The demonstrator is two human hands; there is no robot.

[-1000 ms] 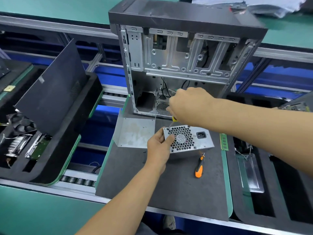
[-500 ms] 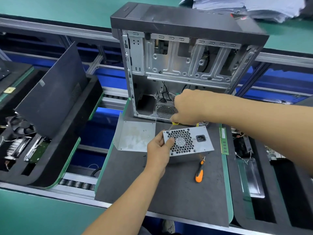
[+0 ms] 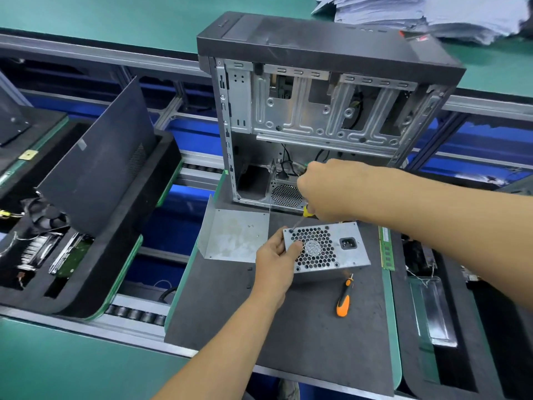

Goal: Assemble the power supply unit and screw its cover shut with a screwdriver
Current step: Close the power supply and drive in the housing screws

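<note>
Steel power supply unit (image 3: 327,249) steadied by left hand (image 3: 274,255); right hand (image 3: 326,192) grips screwdriver (image 3: 302,216) on corner screw. Next: keep the tip seated while turning.

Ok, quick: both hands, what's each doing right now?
Left hand: grips the grey metal power supply box.
Right hand: grips the yellow-handled screwdriver.

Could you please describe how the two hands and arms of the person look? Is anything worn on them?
Both arms are bare as far as the picture shows: no sleeves are in view. The left hand and the right hand wear no gloves. I see no watch, wristband, or ring on the visible parts. The fingernails that show on the left hand look short and unpainted.
</note>
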